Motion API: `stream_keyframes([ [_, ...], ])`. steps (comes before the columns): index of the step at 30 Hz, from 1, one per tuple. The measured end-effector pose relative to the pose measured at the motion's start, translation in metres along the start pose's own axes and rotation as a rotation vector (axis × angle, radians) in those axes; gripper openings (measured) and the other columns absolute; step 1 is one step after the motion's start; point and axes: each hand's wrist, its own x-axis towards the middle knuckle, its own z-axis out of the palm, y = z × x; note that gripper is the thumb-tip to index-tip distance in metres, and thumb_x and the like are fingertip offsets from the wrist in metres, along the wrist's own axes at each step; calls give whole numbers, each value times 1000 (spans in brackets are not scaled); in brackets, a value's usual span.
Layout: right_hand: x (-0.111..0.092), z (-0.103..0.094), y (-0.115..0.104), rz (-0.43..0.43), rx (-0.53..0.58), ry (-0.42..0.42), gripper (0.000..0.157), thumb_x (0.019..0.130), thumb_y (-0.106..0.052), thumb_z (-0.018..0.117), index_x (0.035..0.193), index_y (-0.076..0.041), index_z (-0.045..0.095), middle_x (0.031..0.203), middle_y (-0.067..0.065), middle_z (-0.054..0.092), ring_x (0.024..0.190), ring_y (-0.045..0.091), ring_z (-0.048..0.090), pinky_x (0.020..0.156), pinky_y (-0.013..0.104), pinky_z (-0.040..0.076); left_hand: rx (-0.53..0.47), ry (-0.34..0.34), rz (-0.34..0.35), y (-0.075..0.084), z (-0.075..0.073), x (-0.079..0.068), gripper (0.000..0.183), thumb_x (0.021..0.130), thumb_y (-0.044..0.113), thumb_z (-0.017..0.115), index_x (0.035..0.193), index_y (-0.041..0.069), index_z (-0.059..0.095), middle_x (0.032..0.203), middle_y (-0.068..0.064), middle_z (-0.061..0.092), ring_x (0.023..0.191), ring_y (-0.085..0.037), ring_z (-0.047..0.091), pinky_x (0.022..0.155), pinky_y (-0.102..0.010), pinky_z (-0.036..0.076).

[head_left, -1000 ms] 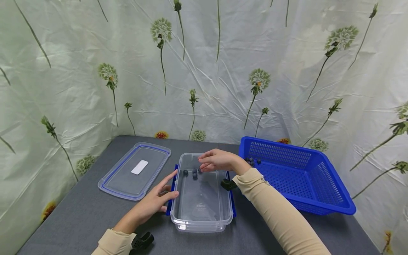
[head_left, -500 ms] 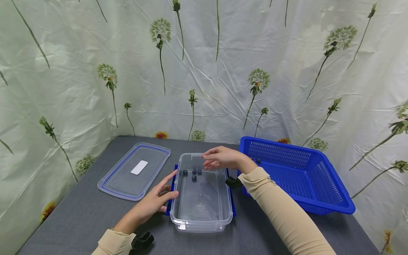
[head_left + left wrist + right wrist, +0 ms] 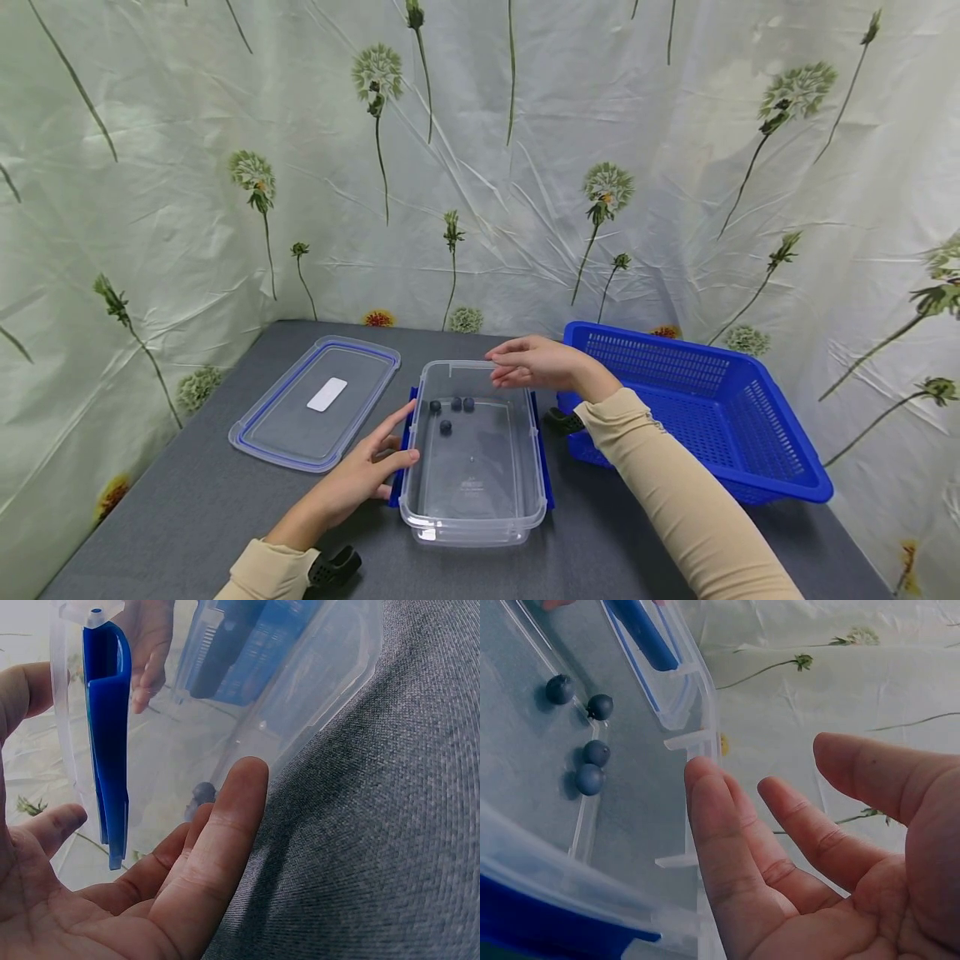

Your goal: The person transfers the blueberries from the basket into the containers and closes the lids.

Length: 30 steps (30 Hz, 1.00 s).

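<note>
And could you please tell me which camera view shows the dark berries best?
The right wrist view: four dark berries appear there large and sharp. The head view also shows four, but small, inside the transparent container. The left wrist view shows only a blurred dark clump through the container's wall.

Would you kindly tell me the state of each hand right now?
Left hand: open, touching the side of the clear plastic rectangular container.
Right hand: open, holding nothing, near the container's far end.

Four blueberries point(image 3: 589, 780) visible — one container point(image 3: 480, 496), lid point(image 3: 300, 425), basket point(image 3: 686, 433).
</note>
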Motion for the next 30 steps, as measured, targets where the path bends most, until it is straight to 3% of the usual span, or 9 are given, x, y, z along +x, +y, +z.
stream_keyframes([
  [5,-4,-9,2,-18,-15,11,49,116,-11,43,163,4,38,152,32,55,130,26,67,124,52,42,6,6,-3,1,1,0,80,111,29,60,173,37,12,161,-36,34,128,-37,60,91,-56,63],
  [10,-10,-18,4,-25,2,35,47,116,-11,44,161,3,41,149,33,56,128,26,69,123,53,43,9,7,-3,1,1,0,79,111,28,60,173,37,12,161,-36,34,128,-37,60,91,-56,63],
  [16,-21,-31,8,-29,30,80,48,116,-18,48,159,3,44,131,19,68,113,17,73,107,35,58,-3,-2,-2,0,1,1,79,111,28,59,174,37,11,159,-35,36,127,-36,61,91,-56,63],
  [30,-42,-67,28,-41,79,141,52,116,-18,46,161,8,38,114,4,73,109,13,74,102,27,59,4,1,0,0,1,1,79,111,27,59,174,36,11,160,-37,33,130,-39,60,92,-60,62],
])
